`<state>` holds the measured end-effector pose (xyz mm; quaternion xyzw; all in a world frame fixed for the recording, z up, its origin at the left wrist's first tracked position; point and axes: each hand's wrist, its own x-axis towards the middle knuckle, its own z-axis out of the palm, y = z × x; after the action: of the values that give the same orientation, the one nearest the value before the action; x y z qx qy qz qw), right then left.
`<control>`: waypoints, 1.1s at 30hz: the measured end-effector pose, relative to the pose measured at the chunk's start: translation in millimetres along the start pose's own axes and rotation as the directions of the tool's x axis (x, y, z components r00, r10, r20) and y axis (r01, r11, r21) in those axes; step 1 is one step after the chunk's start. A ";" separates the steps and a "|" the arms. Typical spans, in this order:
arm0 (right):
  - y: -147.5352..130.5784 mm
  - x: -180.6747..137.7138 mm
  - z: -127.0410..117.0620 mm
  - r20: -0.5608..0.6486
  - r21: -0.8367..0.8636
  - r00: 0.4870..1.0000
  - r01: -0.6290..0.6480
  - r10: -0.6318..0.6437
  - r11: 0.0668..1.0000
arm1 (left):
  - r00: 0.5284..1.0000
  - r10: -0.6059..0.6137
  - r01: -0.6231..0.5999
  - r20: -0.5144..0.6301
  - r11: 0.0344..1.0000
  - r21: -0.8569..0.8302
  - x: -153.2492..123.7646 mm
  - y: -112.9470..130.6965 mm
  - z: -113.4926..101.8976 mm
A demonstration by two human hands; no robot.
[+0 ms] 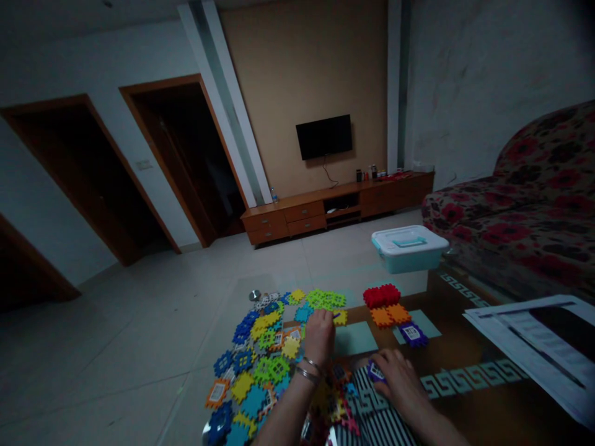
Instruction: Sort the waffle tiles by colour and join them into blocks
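Observation:
A heap of flat interlocking plastic tiles (260, 359) in blue, yellow, green and orange covers the left end of a glass-topped table (455, 365). My left hand (320, 334) rests on the heap, fingers curled on a small tile at its far edge. My right hand (397, 379) lies lower right, fingers closed on a purple tile (374, 371). Sorted piles stand beyond: red tiles (382, 296), orange tiles (389, 315), a purple tile (411, 333). Bracelets circle my left wrist.
Teal cards (356, 338) lie on the table between the piles. Printed papers (534, 341) lie at the right. A teal lidded box (409, 248) sits on the floor past the table. A flowered sofa (520, 204) stands right; a TV cabinet (334, 207) lines the far wall.

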<state>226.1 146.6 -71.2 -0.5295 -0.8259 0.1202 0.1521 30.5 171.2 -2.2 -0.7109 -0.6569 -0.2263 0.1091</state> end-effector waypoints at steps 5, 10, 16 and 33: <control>32.0 -17.1 -15.5 0.080 -0.176 0.996 -0.031 0.045 0.984 | 0.959 0.165 -0.170 0.232 0.985 0.001 -43.7 59.8 15.7; 77.8 -33.8 -17.6 0.026 -0.116 0.999 -0.022 0.025 0.993 | 0.927 0.130 -0.136 0.351 0.991 -0.007 -81.1 89.5 23.4; 59.5 -24.4 -48.2 0.005 0.160 0.994 0.104 -0.106 0.982 | 0.939 0.002 0.079 0.345 0.972 -0.222 -121.7 67.2 -23.6; -18.4 8.8 -40.1 0.170 0.199 0.931 0.287 -0.322 0.937 | 0.758 -0.267 0.293 0.596 0.954 0.054 -127.4 -48.9 -88.8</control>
<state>222.4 148.5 -26.4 -0.3647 -0.8958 0.2181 0.1301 -37.8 23.9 9.1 -0.6416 -0.7514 -0.0189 -0.1530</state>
